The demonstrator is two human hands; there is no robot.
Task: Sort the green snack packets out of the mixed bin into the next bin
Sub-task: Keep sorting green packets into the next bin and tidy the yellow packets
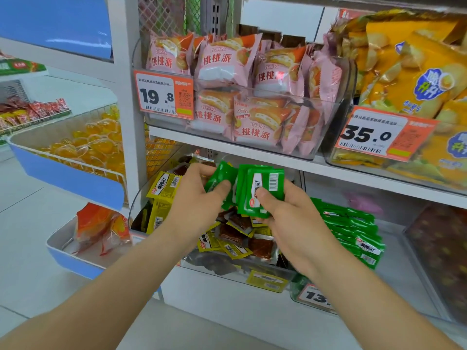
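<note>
Both hands hover over the mixed bin (227, 267), a clear tub on the lower shelf holding yellow packets (164, 186) and brown-red ones. My left hand (194, 198) pinches a single green packet (218, 179) between thumb and fingers. My right hand (285, 213) grips a fanned stack of green packets (261, 188), barcodes facing me. The two bundles nearly touch above the bin's middle. To the right, the neighbouring bin (313, 298) holds a pile of green packets (353, 231) lying in rows.
Above, a clear tub of pink cake packets (252, 102) and one of orange bags (409, 79) sit on the upper shelf (227, 142), close over my hands. A dark-filled tub (439, 251) stands far right. Blue-fronted baskets (75, 170) jut out on the left.
</note>
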